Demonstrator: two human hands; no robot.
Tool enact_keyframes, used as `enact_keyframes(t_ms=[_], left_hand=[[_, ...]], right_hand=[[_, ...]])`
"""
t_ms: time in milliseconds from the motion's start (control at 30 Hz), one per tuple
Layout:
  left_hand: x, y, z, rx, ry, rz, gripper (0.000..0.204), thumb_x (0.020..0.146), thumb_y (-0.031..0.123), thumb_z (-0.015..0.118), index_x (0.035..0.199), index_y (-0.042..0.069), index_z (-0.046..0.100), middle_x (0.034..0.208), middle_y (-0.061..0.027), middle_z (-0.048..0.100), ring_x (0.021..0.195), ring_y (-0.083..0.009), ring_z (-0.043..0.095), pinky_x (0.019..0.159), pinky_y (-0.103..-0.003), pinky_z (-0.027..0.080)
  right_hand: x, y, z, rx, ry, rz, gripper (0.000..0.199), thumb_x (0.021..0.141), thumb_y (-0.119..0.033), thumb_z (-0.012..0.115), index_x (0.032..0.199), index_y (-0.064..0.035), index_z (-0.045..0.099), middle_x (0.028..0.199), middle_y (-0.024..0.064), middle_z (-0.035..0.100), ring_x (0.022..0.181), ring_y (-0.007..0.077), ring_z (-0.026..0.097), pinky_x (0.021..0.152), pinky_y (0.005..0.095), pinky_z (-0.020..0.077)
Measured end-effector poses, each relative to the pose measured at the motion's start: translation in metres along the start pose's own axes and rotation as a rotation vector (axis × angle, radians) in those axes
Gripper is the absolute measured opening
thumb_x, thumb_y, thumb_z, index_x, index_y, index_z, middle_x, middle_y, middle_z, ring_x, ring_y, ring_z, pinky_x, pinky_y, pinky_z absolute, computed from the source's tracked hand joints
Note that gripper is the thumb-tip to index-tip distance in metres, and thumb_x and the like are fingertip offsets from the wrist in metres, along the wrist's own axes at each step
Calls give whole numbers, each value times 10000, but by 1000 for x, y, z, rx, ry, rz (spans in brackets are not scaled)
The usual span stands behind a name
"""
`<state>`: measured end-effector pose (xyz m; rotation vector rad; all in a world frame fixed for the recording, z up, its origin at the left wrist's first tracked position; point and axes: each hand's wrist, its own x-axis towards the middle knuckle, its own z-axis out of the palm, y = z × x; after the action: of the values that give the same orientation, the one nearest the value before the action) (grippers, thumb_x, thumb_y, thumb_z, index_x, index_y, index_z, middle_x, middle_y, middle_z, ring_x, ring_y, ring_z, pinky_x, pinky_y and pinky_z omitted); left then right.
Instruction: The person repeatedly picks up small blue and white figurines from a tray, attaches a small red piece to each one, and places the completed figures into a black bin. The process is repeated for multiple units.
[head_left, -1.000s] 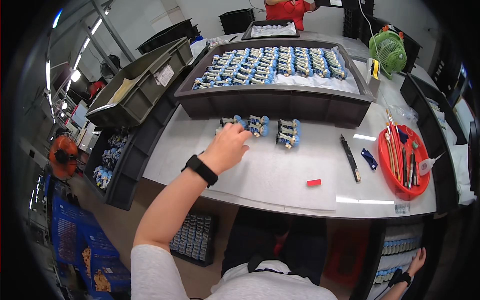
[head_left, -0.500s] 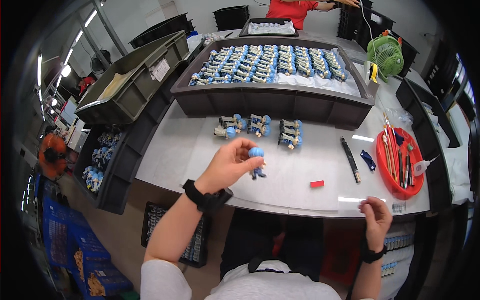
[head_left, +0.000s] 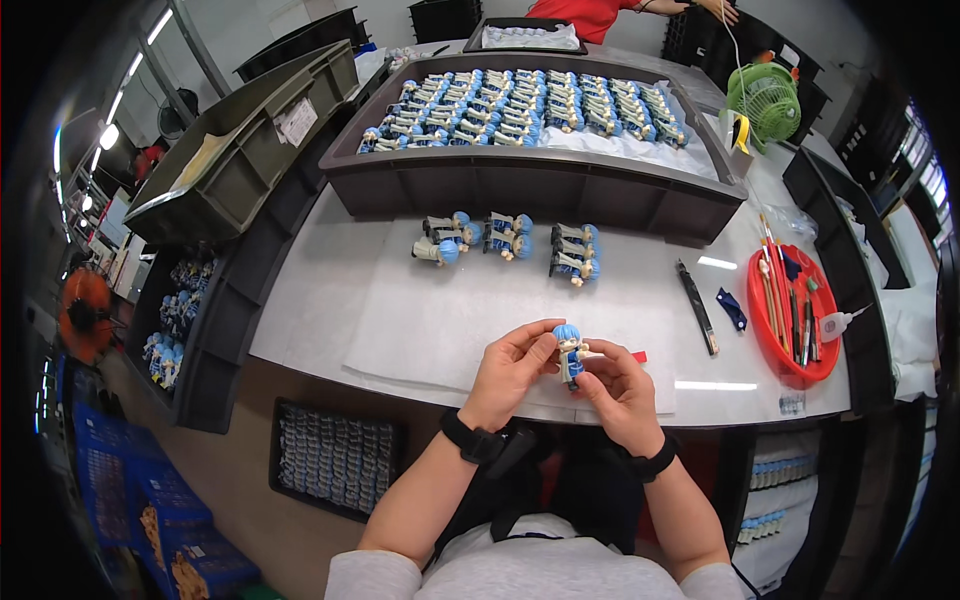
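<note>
A small figurine (head_left: 570,352) with blue hair and a blue-and-white outfit is held upright between my two hands, close above the table's front edge. My left hand (head_left: 516,370) pinches it from the left near the head. From the right, my right hand (head_left: 620,390) grips its side and lower body with thumb and fingers. Behind my right fingers a red block (head_left: 640,357) shows in part on the table. Farther back, several like figurines (head_left: 508,237) lie in small groups on the white tabletop (head_left: 420,320).
A large dark tray (head_left: 520,190) filled with rows of figurines stands behind. To the right are a black pen-like tool (head_left: 697,308), a red basket (head_left: 757,330) of brushes and a green fan (head_left: 764,105). Crates (head_left: 240,150) stand left. A person in red (head_left: 570,18) works across the table.
My left hand has brought the figurine right and nearer to me. My right hand has come in from the right and now grips it too. The view has shifted slightly.
</note>
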<state>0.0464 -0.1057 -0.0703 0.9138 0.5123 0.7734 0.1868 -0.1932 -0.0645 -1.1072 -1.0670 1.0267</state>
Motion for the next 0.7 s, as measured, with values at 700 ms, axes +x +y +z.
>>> enact_keyframes(t_ms=[700], left_hand=[[-6, -3, 1, 46, 45, 76, 302, 907, 80, 483, 1192, -20, 498, 1070, -104, 571, 953, -139, 555, 853, -285, 477]], right_hand=[[0, 7, -2, -178, 139, -189, 593, 640, 40, 744, 1167, -26, 480, 1051, 49, 459, 921, 130, 510, 743, 239, 470]])
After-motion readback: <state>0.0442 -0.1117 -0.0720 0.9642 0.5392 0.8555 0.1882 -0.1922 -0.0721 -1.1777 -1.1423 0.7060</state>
